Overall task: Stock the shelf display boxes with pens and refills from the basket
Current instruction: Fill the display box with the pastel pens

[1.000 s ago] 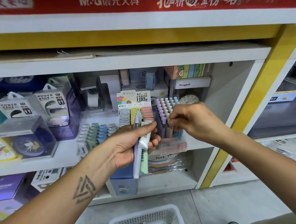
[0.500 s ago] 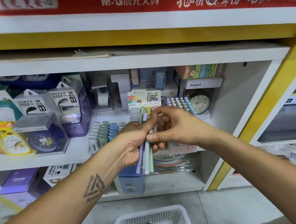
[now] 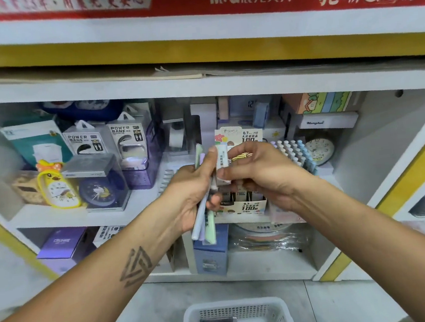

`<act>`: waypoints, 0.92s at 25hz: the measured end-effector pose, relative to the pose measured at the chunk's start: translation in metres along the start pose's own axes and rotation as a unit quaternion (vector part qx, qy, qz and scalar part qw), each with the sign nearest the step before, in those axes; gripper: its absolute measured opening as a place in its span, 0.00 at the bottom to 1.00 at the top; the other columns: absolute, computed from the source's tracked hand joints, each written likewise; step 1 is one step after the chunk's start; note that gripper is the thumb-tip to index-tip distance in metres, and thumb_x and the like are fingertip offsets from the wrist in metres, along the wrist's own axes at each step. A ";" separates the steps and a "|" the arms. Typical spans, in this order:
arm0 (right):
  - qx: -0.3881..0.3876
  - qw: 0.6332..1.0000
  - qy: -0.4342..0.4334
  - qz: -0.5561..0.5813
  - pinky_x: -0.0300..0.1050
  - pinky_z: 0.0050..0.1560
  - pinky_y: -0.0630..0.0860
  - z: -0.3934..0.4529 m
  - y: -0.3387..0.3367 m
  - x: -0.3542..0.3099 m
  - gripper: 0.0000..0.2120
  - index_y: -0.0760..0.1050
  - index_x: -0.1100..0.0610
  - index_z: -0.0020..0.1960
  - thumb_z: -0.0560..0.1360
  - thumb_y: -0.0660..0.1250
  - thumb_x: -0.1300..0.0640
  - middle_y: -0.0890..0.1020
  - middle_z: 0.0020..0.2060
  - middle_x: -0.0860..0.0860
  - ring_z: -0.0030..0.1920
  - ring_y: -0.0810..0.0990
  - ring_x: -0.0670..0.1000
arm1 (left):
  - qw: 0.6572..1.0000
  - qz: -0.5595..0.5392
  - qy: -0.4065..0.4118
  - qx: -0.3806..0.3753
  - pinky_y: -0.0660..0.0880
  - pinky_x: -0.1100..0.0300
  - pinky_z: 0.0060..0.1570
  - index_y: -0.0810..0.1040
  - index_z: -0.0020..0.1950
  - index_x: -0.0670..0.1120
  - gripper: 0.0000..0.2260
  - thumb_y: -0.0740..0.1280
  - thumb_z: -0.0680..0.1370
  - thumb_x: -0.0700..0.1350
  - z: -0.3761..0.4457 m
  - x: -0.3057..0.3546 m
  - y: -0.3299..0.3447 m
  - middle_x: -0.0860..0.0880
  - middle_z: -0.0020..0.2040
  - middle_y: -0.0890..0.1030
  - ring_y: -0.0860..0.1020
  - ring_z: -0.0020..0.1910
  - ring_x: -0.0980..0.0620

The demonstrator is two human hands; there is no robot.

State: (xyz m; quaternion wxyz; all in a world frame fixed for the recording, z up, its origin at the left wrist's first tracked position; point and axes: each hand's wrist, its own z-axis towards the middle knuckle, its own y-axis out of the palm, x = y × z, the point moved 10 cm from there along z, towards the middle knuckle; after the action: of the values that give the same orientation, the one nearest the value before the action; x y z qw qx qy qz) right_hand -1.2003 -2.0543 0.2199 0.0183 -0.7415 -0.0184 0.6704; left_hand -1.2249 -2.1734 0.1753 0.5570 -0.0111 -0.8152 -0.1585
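Since the frame half a second earlier, the right hand (image 3: 256,172) has closed in on the white refill tube (image 3: 222,161) at the top of the bundle, and the camera has shifted so the shelf sits further right in view. Its thumb and forefinger now pinch that tube, whose upper end sticks up between the two hands.

The left hand (image 3: 196,188) has its fingers curled round a bundle of pens (image 3: 204,226): pale blue, lilac and mint barrels whose lower ends hang below the palm, with green and lilac tips showing above the fingers. Both grips are firm, each closed on its own item, and the two hands touch in front of the middle shelf (image 3: 55,215).

Just behind the hands, at the front edge of that shelf, stands the refill display box (image 3: 247,206), marked 0.7 and 100, its header card rising above the knuckles. To its right, touching it, is a pen display box (image 3: 296,150) packed with pastel caps standing upright. Toward the shelf's left end are a yellow duck clock (image 3: 58,186) and power bank packs (image 3: 126,138).

On the floor below, at the bottom edge of view, the white basket (image 3: 193,321) holds a dark pen and a few loose refills.
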 end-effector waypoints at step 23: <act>-0.011 0.980 -0.143 -0.141 0.46 0.56 0.82 -0.013 0.064 -0.035 0.17 0.80 0.60 0.58 0.71 0.74 0.71 0.83 0.51 0.58 0.48 0.83 0.49 | 0.995 0.073 0.047 0.052 0.62 0.64 0.20 0.73 0.49 0.36 0.13 0.75 0.71 0.35 -0.045 0.041 -0.127 0.43 0.29 0.81 0.65 0.19 0.54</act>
State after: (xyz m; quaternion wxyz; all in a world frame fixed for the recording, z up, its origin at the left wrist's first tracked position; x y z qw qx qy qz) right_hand -1.1911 -2.1201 0.2524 0.1019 -0.6278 -0.1323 0.7603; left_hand -1.2245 -2.3130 0.1957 0.6047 -0.0339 -0.7921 -0.0758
